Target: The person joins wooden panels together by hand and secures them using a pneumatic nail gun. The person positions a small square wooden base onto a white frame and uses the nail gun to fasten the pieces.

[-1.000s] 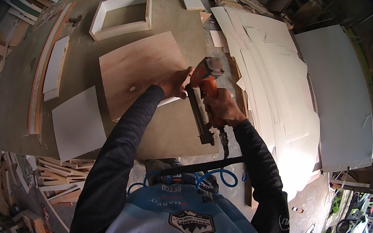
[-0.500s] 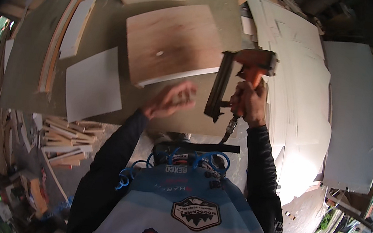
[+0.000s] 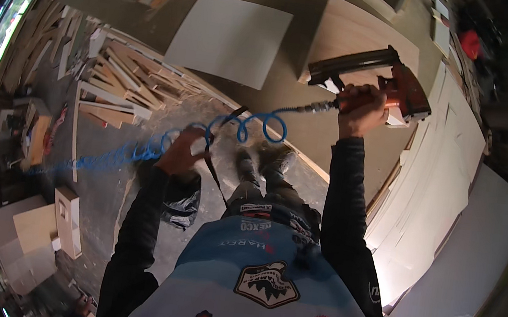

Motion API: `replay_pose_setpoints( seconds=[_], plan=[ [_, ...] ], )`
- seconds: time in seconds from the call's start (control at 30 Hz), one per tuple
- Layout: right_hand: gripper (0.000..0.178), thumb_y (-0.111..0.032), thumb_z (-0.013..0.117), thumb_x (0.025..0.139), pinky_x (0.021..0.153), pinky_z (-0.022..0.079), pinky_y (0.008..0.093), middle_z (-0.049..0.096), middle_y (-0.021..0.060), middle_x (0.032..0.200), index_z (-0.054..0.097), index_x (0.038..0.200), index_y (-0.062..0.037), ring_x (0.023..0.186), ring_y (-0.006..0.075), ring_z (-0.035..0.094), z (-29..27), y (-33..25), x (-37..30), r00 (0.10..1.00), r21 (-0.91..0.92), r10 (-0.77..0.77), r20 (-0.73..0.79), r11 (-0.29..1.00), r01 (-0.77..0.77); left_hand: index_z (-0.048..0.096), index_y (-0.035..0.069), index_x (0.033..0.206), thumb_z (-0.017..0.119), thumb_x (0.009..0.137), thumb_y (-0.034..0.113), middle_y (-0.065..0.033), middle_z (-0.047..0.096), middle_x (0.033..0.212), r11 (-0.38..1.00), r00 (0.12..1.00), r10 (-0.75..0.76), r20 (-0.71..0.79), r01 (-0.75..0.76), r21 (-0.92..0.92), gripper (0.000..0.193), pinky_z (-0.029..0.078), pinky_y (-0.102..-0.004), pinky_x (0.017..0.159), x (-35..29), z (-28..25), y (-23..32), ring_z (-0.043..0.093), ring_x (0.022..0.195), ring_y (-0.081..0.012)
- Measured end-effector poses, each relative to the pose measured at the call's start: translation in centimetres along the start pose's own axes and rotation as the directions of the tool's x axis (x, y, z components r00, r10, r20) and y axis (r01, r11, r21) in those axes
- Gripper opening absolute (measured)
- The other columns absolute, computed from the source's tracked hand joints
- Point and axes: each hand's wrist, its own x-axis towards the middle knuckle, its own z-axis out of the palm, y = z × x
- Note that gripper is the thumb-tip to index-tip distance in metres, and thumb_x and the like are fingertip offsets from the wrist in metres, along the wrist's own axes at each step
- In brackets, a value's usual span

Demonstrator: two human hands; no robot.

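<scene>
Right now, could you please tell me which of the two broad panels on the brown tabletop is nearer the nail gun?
The wood-coloured panel: the nail gun in the right hand overlaps it in view, while the white panel lies farther left.

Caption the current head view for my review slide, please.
Right hand holds an orange pneumatic nailer on a coiled blue hose; blurred left hand near the hose, white panel ahead.

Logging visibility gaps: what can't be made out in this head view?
Head view:
Left hand: blur leaves its hold on the coiled blue hose unclear.
Flat brown plywood panel: partly hidden by the orange and black nail gun.
Rectangular pale wooden frame: cut off by the top edge.
</scene>
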Motion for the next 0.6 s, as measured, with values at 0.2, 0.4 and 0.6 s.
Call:
replay_pose_setpoints(
  seconds=[0.2,0.4,0.6],
  plan=[
    [0.020,-0.024,0.052,0.093,0.052,0.050,0.0475,0.054,0.0093,0.071,0.053,0.088,-0.0050,0.055,0.0275,0.056,8.1,2.1,1.4,0.991,0.095,0.051,0.120,0.994,-0.063,0.068,0.005,0.122,0.074,0.094,0.017,-0.0132,0.069,0.120,0.946,0.736,-0.325,-0.594,0.241,-0.219,0.032,0.053,-0.0381,0.090,-2.3,-7.2,0.7,0.066,0.109,-0.0286],
    [0.016,-0.021,0.052,0.089,0.064,0.052,0.0504,0.054,0.0095,0.075,0.052,0.093,-0.0059,0.062,0.0271,0.055,11.3,-0.3,3.2,0.989,0.069,-0.083,0.123,0.995,0.075,0.064,0.013,0.132,0.066,0.094,0.029,-0.0146,0.054,0.146,0.983,0.944,0.173,0.281,-0.183,0.009,0.041,0.035,-0.0520,0.113,-7.8,-4.9,7.1,0.044,0.142,-0.0335],
    [0.009,-0.018,0.055,0.087,0.066,0.049,0.0441,0.050,0.0052,0.072,0.051,0.087,-0.0097,0.064,0.0224,0.050,8.0,-4.7,1.9,0.973,0.035,-0.030,0.231,0.999,0.023,0.066,0.008,0.125,0.067,0.094,0.010,-0.0143,0.066,0.126,0.957,0.940,-0.238,0.244,0.270,-0.107,0.032,0.049,-0.0465,0.098,-22.3,8.4,-1.6,0.063,0.119,-0.0318]
  ],
)
